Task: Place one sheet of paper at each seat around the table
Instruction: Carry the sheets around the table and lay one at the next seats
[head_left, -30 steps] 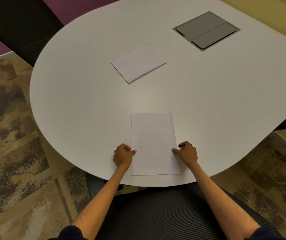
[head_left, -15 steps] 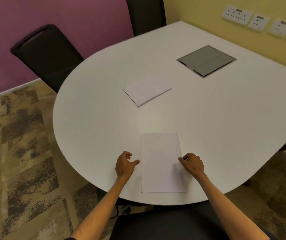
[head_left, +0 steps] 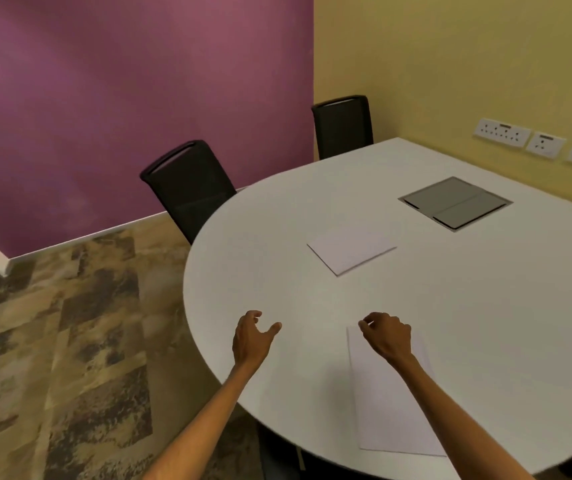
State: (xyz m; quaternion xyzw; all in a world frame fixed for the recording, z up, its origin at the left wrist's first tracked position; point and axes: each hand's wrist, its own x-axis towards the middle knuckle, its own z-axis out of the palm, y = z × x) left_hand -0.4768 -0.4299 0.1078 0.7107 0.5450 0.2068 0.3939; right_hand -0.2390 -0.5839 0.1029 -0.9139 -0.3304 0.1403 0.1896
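One white sheet of paper (head_left: 386,407) lies flat at the near edge of the white table (head_left: 485,306), partly under my right forearm. A small stack of paper (head_left: 352,251) rests further in, near the table's middle. My left hand (head_left: 251,337) hovers over the table's left edge, fingers loosely apart, holding nothing. My right hand (head_left: 386,336) hangs above the top of the near sheet with its fingers curled and nothing in them.
Two black chairs stand at the far side: one (head_left: 187,185) at the table's curved left end, another (head_left: 343,126) by the yellow wall. A grey cable hatch (head_left: 454,202) is set into the tabletop. Wall sockets (head_left: 541,143) line the right wall. Patterned carpet lies to the left.
Both hands have let go of the near sheet and lifted off it. My view has swung up and left, bringing the chairs and walls into sight.
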